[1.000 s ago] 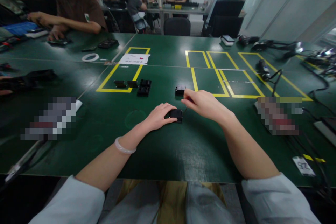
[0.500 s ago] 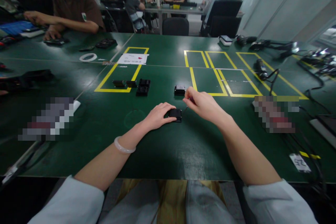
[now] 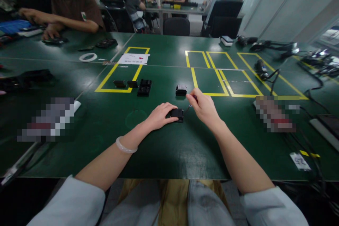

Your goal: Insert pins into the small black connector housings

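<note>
My left hand (image 3: pixel 160 117) grips a small black block (image 3: pixel 177 114) on the green table, thumb on the near side and fingers on the far side. Closed around a thin screwdriver (image 3: pixel 189 108), my right hand (image 3: pixel 201 103) is just right of that block; the tool's shaft slants down towards the block's right edge. Whether its tip touches the block I cannot tell. Beyond the hands stands another black block (image 3: pixel 181 90) with a lighter top.
Black parts (image 3: pixel 144 87) lie left of centre near a yellow tape outline (image 3: pixel 113 91) and a paper sheet (image 3: pixel 134 59). Pixelated devices stand left and right. Cables (image 3: pixel 304 144) run at the right. A person's hands (image 3: pixel 54 30) are at the far left.
My right hand has shifted and turned slightly, and more of the screwdriver's shaft shows. My left hand stays on the black block.
</note>
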A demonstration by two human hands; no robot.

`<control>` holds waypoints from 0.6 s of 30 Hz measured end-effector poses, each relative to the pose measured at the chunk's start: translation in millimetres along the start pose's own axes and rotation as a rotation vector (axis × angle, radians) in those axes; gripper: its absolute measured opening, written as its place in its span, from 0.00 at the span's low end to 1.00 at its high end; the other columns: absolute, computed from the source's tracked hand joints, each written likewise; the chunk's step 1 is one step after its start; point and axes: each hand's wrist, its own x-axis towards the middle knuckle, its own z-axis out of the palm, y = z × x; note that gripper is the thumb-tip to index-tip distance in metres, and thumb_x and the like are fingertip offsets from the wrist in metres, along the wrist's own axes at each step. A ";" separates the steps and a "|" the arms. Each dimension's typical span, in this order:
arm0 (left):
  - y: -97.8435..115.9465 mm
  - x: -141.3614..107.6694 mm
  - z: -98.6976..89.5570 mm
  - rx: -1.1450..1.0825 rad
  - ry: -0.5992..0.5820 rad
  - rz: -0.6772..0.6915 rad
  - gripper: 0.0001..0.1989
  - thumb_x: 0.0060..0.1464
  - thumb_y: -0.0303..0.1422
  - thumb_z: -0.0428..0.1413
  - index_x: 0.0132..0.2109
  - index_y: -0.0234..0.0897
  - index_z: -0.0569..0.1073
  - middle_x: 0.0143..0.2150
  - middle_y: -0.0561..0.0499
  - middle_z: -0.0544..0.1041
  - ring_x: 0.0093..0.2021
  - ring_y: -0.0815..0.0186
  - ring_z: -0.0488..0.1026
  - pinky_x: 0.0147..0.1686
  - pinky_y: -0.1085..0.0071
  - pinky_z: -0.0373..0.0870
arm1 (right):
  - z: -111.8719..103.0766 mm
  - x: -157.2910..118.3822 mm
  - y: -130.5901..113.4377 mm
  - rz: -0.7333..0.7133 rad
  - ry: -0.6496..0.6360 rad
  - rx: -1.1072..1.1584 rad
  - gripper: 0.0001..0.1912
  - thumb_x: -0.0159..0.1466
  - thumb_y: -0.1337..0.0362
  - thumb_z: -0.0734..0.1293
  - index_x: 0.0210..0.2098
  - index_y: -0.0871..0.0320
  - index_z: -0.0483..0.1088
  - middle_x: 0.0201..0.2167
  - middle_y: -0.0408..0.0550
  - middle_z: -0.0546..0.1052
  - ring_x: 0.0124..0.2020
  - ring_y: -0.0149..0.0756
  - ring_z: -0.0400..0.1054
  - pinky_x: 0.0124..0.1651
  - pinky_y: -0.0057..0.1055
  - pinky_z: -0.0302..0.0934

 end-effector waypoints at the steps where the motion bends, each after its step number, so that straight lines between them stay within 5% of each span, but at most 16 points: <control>1: 0.0 -0.1 0.0 -0.001 0.000 -0.001 0.20 0.61 0.46 0.55 0.54 0.40 0.69 0.51 0.45 0.73 0.50 0.55 0.69 0.50 0.60 0.66 | 1.6 0.5 -0.2 0.003 0.018 0.012 0.12 0.69 0.54 0.57 0.34 0.54 0.61 0.24 0.39 0.66 0.25 0.31 0.59 0.32 0.27 0.49; 10: 0.1 -0.4 0.4 -0.007 0.004 0.004 0.20 0.61 0.46 0.55 0.54 0.39 0.70 0.51 0.45 0.72 0.49 0.55 0.69 0.50 0.60 0.66 | 14.4 -0.1 7.1 0.010 0.115 0.094 0.13 0.68 0.51 0.58 0.35 0.54 0.62 0.24 0.39 0.67 0.24 0.30 0.59 0.32 0.27 0.52; 18: 0.7 -0.6 1.8 -0.014 0.005 0.009 0.20 0.61 0.47 0.55 0.54 0.41 0.70 0.50 0.46 0.73 0.50 0.55 0.69 0.50 0.60 0.66 | 11.4 -0.9 6.1 0.003 0.067 0.043 0.14 0.70 0.53 0.54 0.37 0.54 0.62 0.23 0.40 0.66 0.25 0.32 0.61 0.33 0.27 0.52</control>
